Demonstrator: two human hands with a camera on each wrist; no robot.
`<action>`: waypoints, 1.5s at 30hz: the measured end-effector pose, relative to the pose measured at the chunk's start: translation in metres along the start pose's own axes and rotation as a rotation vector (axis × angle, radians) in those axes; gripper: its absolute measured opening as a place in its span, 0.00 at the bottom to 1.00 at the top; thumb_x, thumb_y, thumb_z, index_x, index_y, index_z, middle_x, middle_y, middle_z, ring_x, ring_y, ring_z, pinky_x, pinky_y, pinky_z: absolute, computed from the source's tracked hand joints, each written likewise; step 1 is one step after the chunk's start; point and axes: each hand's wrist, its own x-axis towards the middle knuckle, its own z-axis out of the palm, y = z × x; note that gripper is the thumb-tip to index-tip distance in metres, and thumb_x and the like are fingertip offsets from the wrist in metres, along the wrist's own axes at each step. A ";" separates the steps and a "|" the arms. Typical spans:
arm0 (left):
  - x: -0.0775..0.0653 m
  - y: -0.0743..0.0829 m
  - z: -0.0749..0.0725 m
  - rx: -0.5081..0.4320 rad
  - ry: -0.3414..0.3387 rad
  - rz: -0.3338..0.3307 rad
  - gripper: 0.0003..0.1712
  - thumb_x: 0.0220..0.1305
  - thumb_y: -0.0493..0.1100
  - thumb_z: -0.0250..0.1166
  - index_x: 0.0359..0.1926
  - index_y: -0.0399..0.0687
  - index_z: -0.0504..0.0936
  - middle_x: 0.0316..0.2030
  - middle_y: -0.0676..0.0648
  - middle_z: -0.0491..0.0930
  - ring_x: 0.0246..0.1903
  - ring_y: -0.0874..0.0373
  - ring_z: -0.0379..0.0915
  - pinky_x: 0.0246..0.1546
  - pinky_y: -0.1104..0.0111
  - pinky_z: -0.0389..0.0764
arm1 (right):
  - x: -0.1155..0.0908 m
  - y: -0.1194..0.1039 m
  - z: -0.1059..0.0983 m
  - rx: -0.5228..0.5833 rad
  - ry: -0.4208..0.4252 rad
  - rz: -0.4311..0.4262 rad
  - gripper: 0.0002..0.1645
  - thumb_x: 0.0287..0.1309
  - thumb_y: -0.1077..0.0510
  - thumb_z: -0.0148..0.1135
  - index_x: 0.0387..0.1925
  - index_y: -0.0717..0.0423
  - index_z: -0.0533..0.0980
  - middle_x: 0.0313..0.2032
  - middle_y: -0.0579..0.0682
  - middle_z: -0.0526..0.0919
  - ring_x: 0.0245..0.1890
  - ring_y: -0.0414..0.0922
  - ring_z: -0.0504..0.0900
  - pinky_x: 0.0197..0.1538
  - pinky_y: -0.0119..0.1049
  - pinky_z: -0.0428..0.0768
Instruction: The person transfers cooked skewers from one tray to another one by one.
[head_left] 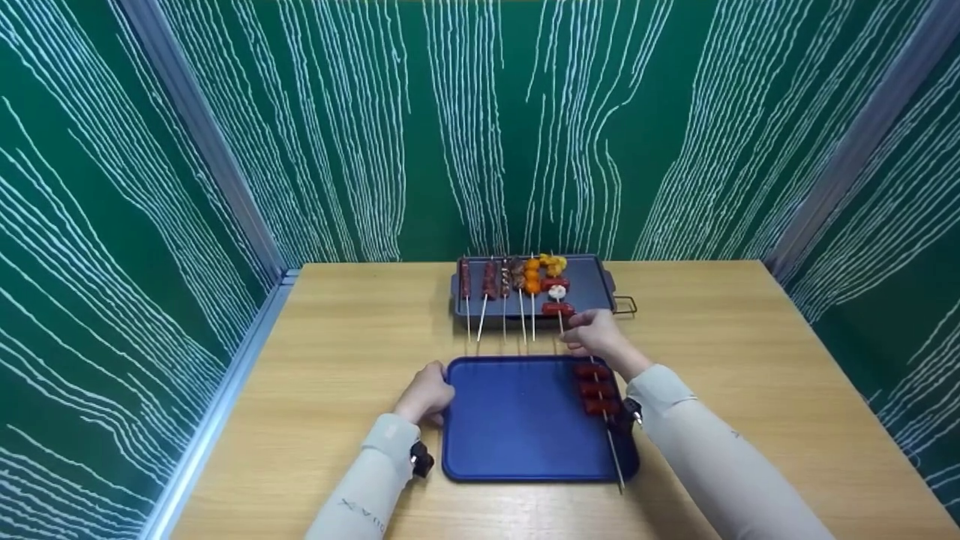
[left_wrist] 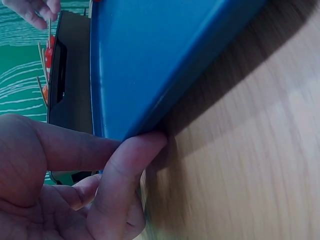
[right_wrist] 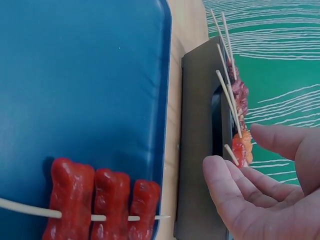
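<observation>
My left hand (head_left: 427,394) pinches the left rim of a blue tray (head_left: 517,420) near its far corner, thumb and finger meeting at the edge in the left wrist view. A skewer of three red sausage-like pieces (right_wrist: 112,205) lies along the tray's right side, its stick jutting past the near rim. My right hand (head_left: 596,335) is at the front of a dark grill (head_left: 589,289), by the stick end of a skewer with red, white and yellow pieces (head_left: 556,308). In the right wrist view, thumb and fingers stand apart around that stick end.
Several other skewers of dark meat (head_left: 489,279) and orange balls (head_left: 532,276) lie side by side on the grill, sticks overhanging its front. A wire handle (head_left: 626,304) projects from its right side. Green walls with white wavy lines enclose the wooden table (head_left: 352,322).
</observation>
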 end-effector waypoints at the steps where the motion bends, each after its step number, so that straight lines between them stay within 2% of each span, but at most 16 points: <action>1: 0.000 0.000 0.000 -0.001 -0.002 -0.002 0.08 0.66 0.28 0.51 0.45 0.37 0.72 0.37 0.37 0.77 0.12 0.54 0.75 0.10 0.65 0.84 | 0.001 0.001 0.001 0.005 0.002 0.005 0.29 0.64 0.71 0.67 0.62 0.81 0.69 0.40 0.56 0.80 0.28 0.39 0.85 0.37 0.31 0.93; 4: 0.000 0.000 0.000 0.008 -0.002 -0.010 0.09 0.67 0.28 0.51 0.45 0.37 0.72 0.38 0.36 0.77 0.12 0.54 0.75 0.10 0.65 0.84 | 0.005 0.004 0.003 0.030 0.004 0.020 0.27 0.65 0.73 0.65 0.62 0.80 0.69 0.40 0.57 0.81 0.28 0.40 0.86 0.42 0.35 0.95; 6: 0.000 -0.001 -0.001 0.014 -0.001 -0.008 0.09 0.67 0.28 0.51 0.45 0.37 0.72 0.38 0.36 0.77 0.12 0.54 0.76 0.09 0.65 0.84 | 0.008 0.005 0.006 0.050 0.003 0.031 0.27 0.65 0.74 0.64 0.62 0.79 0.68 0.39 0.58 0.83 0.28 0.40 0.86 0.42 0.36 0.96; 13: 0.002 -0.002 -0.003 0.008 -0.009 -0.006 0.11 0.68 0.29 0.51 0.48 0.35 0.73 0.39 0.35 0.78 0.15 0.51 0.79 0.13 0.61 0.88 | 0.013 0.005 0.014 0.151 -0.013 0.090 0.28 0.67 0.74 0.64 0.64 0.77 0.65 0.34 0.54 0.83 0.28 0.41 0.84 0.35 0.32 0.92; 15: 0.003 -0.002 -0.004 0.003 -0.015 -0.012 0.11 0.67 0.29 0.51 0.48 0.34 0.74 0.38 0.33 0.79 0.15 0.49 0.80 0.14 0.59 0.89 | 0.013 0.005 0.016 0.195 -0.029 0.105 0.24 0.69 0.72 0.64 0.61 0.75 0.65 0.32 0.52 0.82 0.26 0.40 0.81 0.33 0.32 0.90; 17: 0.013 -0.013 -0.001 -0.001 -0.025 0.006 0.10 0.66 0.30 0.50 0.45 0.34 0.73 0.36 0.32 0.79 0.13 0.48 0.80 0.11 0.59 0.87 | 0.013 0.005 0.017 0.230 -0.040 0.116 0.18 0.71 0.70 0.63 0.55 0.71 0.67 0.29 0.50 0.81 0.25 0.39 0.80 0.32 0.31 0.89; 22: 0.015 -0.014 -0.001 -0.011 -0.034 -0.001 0.07 0.64 0.29 0.49 0.40 0.36 0.71 0.34 0.32 0.78 0.11 0.49 0.79 0.10 0.59 0.86 | 0.016 0.008 0.018 0.294 -0.070 0.153 0.06 0.76 0.65 0.60 0.46 0.66 0.73 0.25 0.47 0.83 0.24 0.39 0.82 0.34 0.30 0.91; 23: 0.010 -0.009 -0.003 -0.009 -0.032 -0.013 0.07 0.64 0.29 0.49 0.40 0.37 0.72 0.34 0.33 0.78 0.11 0.49 0.79 0.11 0.59 0.87 | 0.017 0.008 0.018 0.309 -0.075 0.164 0.05 0.77 0.65 0.58 0.46 0.66 0.73 0.25 0.48 0.83 0.25 0.39 0.83 0.35 0.30 0.91; 24: 0.005 -0.004 -0.004 -0.008 -0.029 -0.021 0.07 0.65 0.28 0.49 0.40 0.37 0.72 0.34 0.35 0.78 0.12 0.50 0.79 0.12 0.59 0.87 | 0.019 0.009 0.018 0.323 -0.078 0.175 0.05 0.78 0.64 0.57 0.46 0.66 0.73 0.25 0.49 0.84 0.25 0.40 0.84 0.35 0.30 0.92; 32: 0.000 -0.001 -0.004 0.009 -0.015 -0.012 0.06 0.68 0.29 0.50 0.41 0.40 0.71 0.35 0.39 0.77 0.13 0.53 0.76 0.10 0.66 0.83 | 0.026 0.009 0.015 0.376 -0.084 0.213 0.05 0.79 0.67 0.50 0.47 0.65 0.73 0.30 0.53 0.86 0.28 0.44 0.87 0.37 0.33 0.93; 39: -0.001 0.001 -0.003 0.001 -0.017 -0.017 0.06 0.67 0.29 0.49 0.40 0.41 0.70 0.35 0.39 0.76 0.14 0.53 0.77 0.11 0.64 0.85 | 0.032 0.008 0.013 0.350 -0.076 0.221 0.06 0.78 0.69 0.52 0.43 0.65 0.75 0.28 0.53 0.86 0.27 0.43 0.87 0.37 0.33 0.92; 45: 0.001 -0.001 -0.001 -0.004 -0.028 -0.005 0.06 0.67 0.28 0.49 0.38 0.41 0.69 0.33 0.40 0.75 0.13 0.53 0.76 0.10 0.65 0.84 | 0.033 0.005 0.011 0.356 -0.067 0.207 0.08 0.76 0.73 0.47 0.42 0.67 0.73 0.24 0.51 0.83 0.24 0.41 0.84 0.32 0.31 0.90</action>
